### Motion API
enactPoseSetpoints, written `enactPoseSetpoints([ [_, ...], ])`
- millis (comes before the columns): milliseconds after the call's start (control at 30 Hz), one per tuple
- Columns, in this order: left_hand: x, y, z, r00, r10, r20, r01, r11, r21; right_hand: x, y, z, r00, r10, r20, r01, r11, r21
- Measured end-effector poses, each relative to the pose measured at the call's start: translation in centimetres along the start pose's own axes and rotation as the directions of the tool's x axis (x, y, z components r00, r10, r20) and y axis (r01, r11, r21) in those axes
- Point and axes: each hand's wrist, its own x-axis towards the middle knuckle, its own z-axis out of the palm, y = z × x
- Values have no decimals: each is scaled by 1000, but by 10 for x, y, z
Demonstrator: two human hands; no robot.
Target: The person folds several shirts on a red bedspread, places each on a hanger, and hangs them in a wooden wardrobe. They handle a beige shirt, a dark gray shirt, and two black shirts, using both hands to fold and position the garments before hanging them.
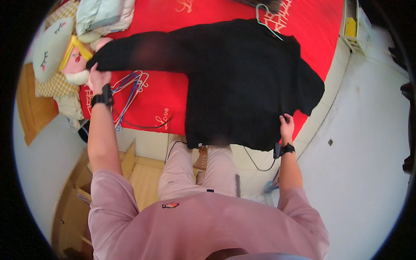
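Observation:
A black long-sleeved top (234, 74) lies spread on a red bed cover (146, 97), its hem hanging over the near edge. Its left sleeve stretches out to the left, and my left hand (98, 78) grips the cuff. At the garment's right side, my right hand (286, 125) pinches the black fabric between thumb and fingers. The other sleeve bends to the right, near the bed's edge. A pale green clothes hanger (259, 14) pokes out at the top of the garment; its lower part is hidden.
Several white and blue hangers (131, 84) lie near my left wrist. Plush toys (52, 50) and folded clothes (104, 14) fill the far left corner. A wooden cabinet (73, 185) stands at the lower left, and a rack (354, 29) at the upper right. Cables hang from both wristbands.

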Motion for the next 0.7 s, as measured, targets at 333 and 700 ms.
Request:
enactPoseSetpoints([
  [333,-239,-141,219,778,186,601,-226,974,-9,63,84,-116,873,482,82,-330,457,826],
  [700,-434,-460,225,285,-286,915,-939,109,327,158,75,-97,705,564,431,-286,-330,900],
])
